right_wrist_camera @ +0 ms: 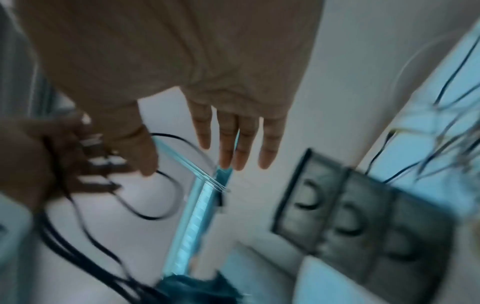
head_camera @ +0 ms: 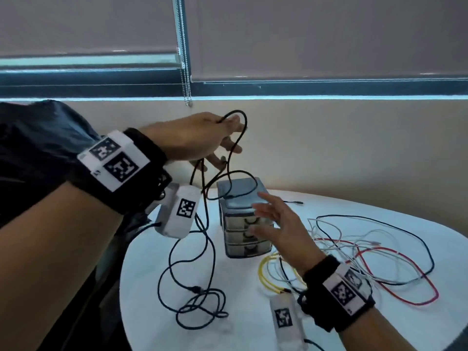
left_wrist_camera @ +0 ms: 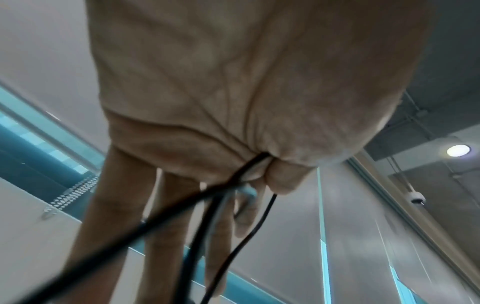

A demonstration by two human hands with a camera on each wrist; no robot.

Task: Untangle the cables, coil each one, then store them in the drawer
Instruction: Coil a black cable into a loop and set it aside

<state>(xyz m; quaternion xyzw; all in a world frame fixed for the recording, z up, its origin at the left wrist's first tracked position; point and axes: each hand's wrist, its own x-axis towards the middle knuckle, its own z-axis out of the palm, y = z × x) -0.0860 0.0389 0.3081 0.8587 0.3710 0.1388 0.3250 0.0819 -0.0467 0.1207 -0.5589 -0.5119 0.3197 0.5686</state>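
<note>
Two hands share the work. The left hand (head_camera: 200,138), raised above and left of the drawer unit (head_camera: 244,219), pinches the black cable (head_camera: 207,239) between thumb and forefinger, its other fingers loosely extended; lifting it likely lets the loops hang free so they can be gathered into a coil. Most of that cable trails down to the white table (head_camera: 152,287) left of the unit. The right hand (head_camera: 281,231) hovers in front of the unit, fingers straight and spread, gripping nothing. Right of the unit lies the tangle of cables (head_camera: 367,259), unsorted; all three drawers look closed.
</note>
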